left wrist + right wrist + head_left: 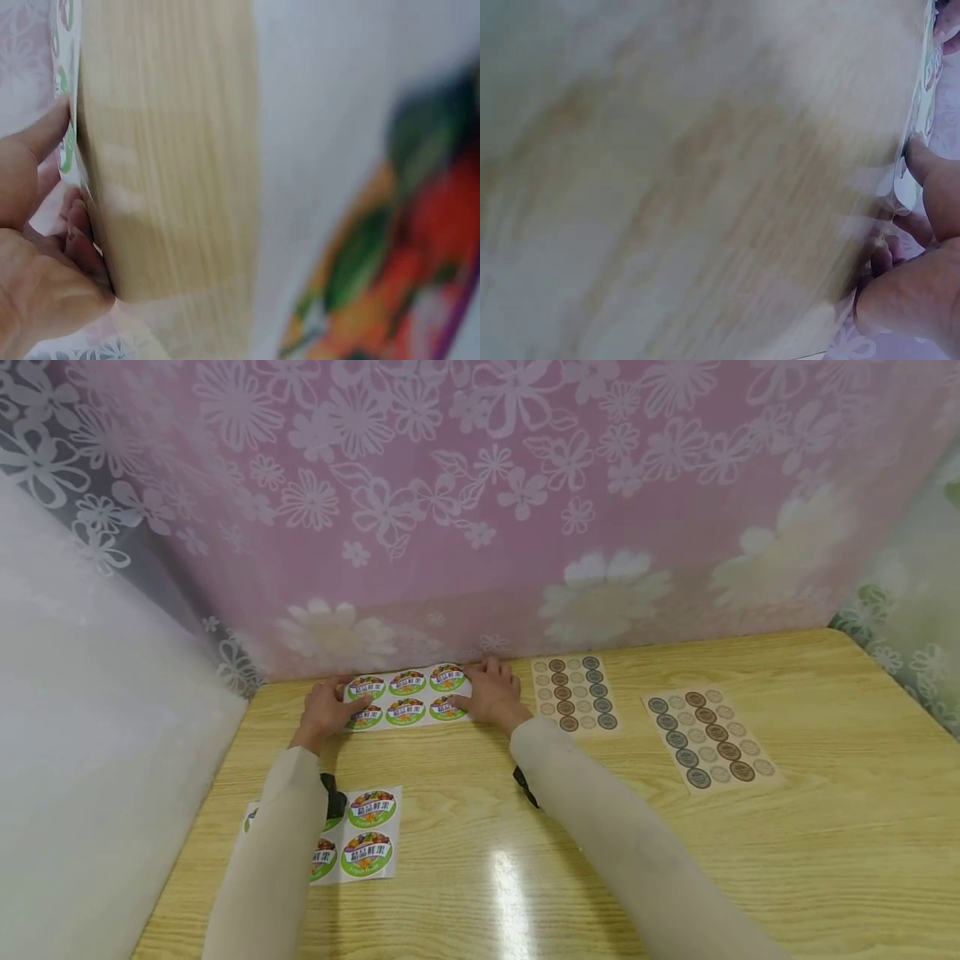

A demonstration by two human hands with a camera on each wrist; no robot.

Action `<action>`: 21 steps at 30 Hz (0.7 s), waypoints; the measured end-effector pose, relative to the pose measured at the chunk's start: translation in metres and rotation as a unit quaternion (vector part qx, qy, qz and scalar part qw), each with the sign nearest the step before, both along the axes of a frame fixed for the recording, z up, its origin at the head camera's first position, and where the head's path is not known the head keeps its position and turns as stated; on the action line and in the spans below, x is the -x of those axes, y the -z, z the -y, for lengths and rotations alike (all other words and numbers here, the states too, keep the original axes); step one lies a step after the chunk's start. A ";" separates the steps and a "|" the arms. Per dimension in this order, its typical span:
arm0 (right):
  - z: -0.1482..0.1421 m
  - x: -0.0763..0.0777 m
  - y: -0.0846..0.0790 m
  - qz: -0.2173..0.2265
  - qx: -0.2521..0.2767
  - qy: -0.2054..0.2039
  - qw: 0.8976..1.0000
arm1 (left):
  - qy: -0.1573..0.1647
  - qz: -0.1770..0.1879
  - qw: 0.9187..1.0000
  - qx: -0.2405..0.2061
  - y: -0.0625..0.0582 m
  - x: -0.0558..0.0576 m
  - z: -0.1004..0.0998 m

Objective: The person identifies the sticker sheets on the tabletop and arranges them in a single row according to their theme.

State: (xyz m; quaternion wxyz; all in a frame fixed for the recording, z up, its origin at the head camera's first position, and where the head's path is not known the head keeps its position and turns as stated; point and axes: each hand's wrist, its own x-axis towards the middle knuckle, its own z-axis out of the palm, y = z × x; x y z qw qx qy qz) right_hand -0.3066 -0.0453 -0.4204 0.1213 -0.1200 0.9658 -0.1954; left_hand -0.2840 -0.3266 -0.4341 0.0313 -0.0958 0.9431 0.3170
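Pinching a fruit-label sheet (406, 696) at both ends, left hand (326, 710) at 9 o'clock, right hand (492, 691) at 3 o'clock, with thumbs (52, 131) over the printed face and fingers (79, 229) tucked behind. Set along the far edge of the table (465, 852), toward 11 o'clock; cannot tell whether fully flat. Best to draw both ends evenly taut, pressing lightly to avoid creases. Beware of brushing the 2nd label sheet (358, 829) at 7 o'clock, or the 2 seal sheets (576, 695) (712, 739) toward 3 o'clock, with sleeves (270, 860).
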 end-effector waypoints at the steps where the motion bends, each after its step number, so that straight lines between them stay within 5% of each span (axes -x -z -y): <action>1: 0.000 -0.001 0.000 -0.002 0.001 0.000 1.000 | -0.001 0.003 1.000 0.002 -0.001 -0.001 -0.001; 9: 0.005 -0.003 0.003 -0.031 -0.009 -0.004 0.999 | -0.019 0.015 1.000 0.017 -0.012 -0.008 -0.013; 13: 0.005 -0.005 0.002 -0.023 0.035 -0.007 0.999 | -0.022 0.012 1.000 -0.005 -0.013 -0.013 -0.015; 21: -0.009 -0.014 -0.017 -0.004 0.103 -0.024 0.994 | 0.020 -0.024 0.999 -0.027 -0.016 -0.013 -0.013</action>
